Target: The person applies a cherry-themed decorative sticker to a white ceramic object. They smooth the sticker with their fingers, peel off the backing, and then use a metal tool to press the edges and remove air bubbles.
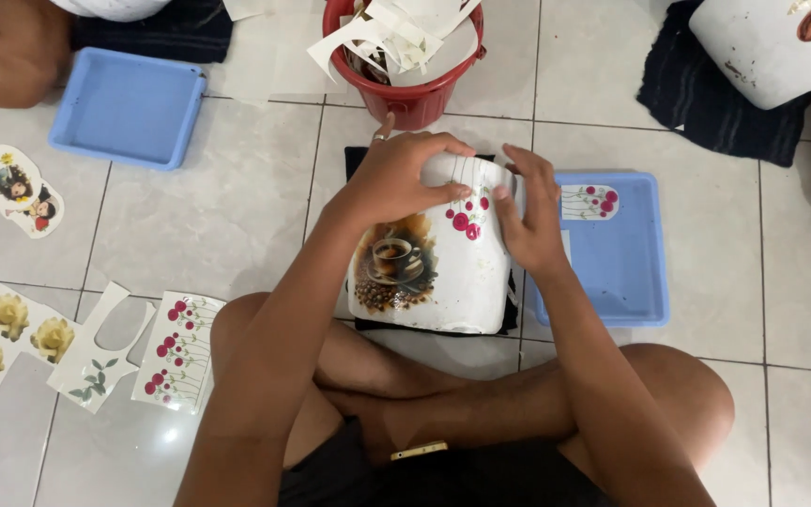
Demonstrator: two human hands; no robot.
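Tiled floor (227, 216), white pot (452, 272) mid-clearing

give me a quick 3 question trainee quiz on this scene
1. True or false: both hands rest on the white plastic container with the coffee-cup picture.
2. Which lies in the shallow blue plastic tray on the right? A) a red-flower decal strip B) scissors C) a yellow-rose sheet
3. Fill in: the red plastic bucket holds scraps of white ____.

Key: 1 true: left hand and right hand press its top. 2 A. 3 paper.
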